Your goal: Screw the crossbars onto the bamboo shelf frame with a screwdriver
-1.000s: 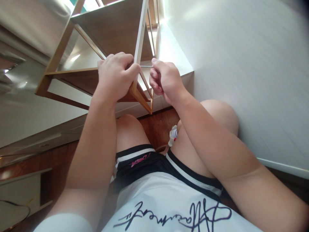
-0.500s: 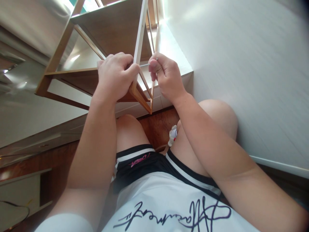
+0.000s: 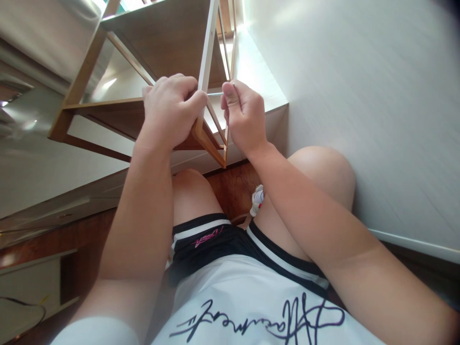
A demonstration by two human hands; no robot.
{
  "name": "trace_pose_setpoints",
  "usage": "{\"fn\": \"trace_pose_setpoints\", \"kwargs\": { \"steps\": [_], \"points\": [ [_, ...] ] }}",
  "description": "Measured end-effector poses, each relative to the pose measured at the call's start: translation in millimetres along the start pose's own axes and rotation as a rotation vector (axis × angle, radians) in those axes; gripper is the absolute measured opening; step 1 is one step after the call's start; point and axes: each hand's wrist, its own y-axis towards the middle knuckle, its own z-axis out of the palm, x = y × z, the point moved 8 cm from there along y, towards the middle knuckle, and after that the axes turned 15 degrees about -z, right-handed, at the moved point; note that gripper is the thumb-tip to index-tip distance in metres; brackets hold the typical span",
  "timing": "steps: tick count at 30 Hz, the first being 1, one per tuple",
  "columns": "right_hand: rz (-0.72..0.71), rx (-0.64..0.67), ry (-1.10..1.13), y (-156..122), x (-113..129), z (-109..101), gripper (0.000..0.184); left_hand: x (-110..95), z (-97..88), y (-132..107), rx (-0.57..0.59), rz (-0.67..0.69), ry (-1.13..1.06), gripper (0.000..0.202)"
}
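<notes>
A wooden shelf frame point(image 3: 108, 103) with brown boards and a white-edged upright lies on its side in front of me. My left hand point(image 3: 172, 108) is closed around the white-edged upright near the frame's lower corner. My right hand point(image 3: 242, 115) is closed in a pinch on a thin metal hex key point(image 3: 215, 93), whose shaft runs level into the right face of the upright. Both hands sit close together, one on each side of the upright. My knees are below them.
A white wall point(image 3: 359, 96) rises close on my right. White panels point(image 3: 53, 163) lie on the reddish wood floor point(image 3: 233, 184) to the left. A small white object with red marks point(image 3: 258, 200) rests on the floor between my knees.
My right hand has turned at the wrist around the hex key and shifted slightly left and up, toward the upright. My left hand has kept its hold on the frame.
</notes>
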Motion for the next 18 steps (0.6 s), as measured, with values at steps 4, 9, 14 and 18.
{"fn": "trace_pose_setpoints", "kwargs": {
  "steps": [4, 9, 14, 18],
  "points": [
    [0.046, 0.001, 0.160, 3.7, 8.1, -2.6, 0.055, -0.3, -0.3, -1.2, 0.005, 0.004, -0.008, 0.035],
    [0.152, -0.093, 0.389, 5.3, -5.9, 6.7, 0.063, -0.1, -0.8, -2.1, 0.000, 0.017, -0.026, 0.035],
    [0.419, -0.039, 0.534, -4.7, -22.3, 22.6, 0.059, -0.8, 0.2, -2.2, 0.007, 0.017, -0.013, 0.032],
    [0.552, -0.027, 0.669, -14.3, -19.9, 31.3, 0.058, -1.2, 0.3, -2.9, 0.033, 0.015, -0.016, 0.031]
  ]
}}
